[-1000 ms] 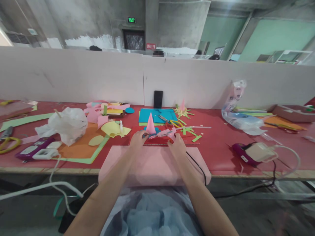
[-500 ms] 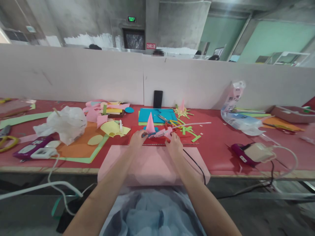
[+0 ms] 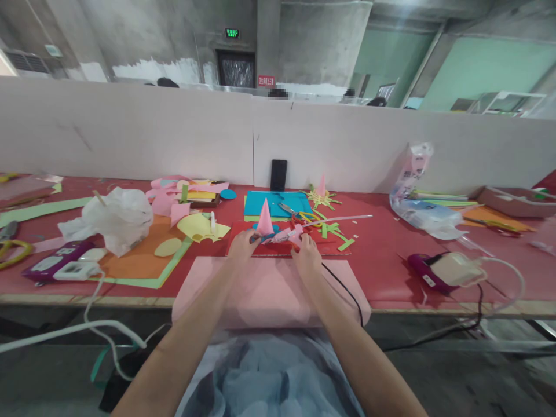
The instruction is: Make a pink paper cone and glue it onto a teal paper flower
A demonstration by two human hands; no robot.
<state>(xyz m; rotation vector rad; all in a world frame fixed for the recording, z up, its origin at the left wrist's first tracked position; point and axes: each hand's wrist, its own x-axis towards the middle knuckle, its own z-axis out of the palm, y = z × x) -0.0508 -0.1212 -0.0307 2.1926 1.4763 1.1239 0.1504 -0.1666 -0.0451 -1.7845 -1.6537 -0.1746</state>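
My right hand is closed round a pink glue gun, its nozzle pointing left and a clear glue stick reaching out behind it to the right. At the nozzle, my left hand pinches the edge of a small blue paper piece. A pink paper cone stands upright on the blue paper, just beyond my left fingers. Both hands are over a red sheet at the far edge of a pink pad. The exact meeting point of nozzle and paper is too small to tell.
Beyond the hands are blue sheets, yellow-handled scissors, a green strip figure with a pink cone and a black phone. Paper scraps, a crumpled white bag and a purple power strip lie left; another power strip is right.
The glue gun and my right hand have shifted very slightly to the left. My left hand and the cone look almost unchanged.
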